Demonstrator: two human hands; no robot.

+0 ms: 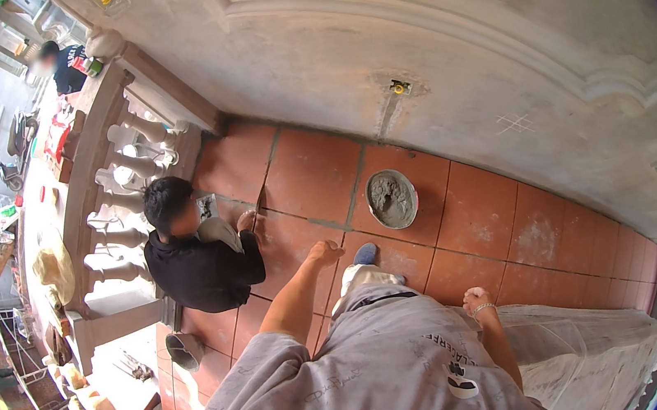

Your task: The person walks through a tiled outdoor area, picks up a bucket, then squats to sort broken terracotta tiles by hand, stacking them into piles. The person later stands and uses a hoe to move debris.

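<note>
My left hand [324,253] hangs over the red floor tiles [315,169], its fingers curled in and nothing visible in them. Beyond it, towards the wall, a round bucket [374,220] holds grey wet mortar [391,198]; neither hand touches it. Closer to my right side, my right hand [476,299] is also closed, a bracelet on its wrist, with no object showing. To my left a co-worker in a black top [203,271] crouches on the tiles. In that person's hand [247,221] is a thin, long-bladed tool [260,199].
A bare plastered wall [482,44] with an electrical box [399,88] runs along the far side. At left stands a baluster railing [94,186]; a dark bucket [185,351] sits near its foot. Translucent sheeting [579,346] covers something at right. Another person [70,69] is beyond the railing.
</note>
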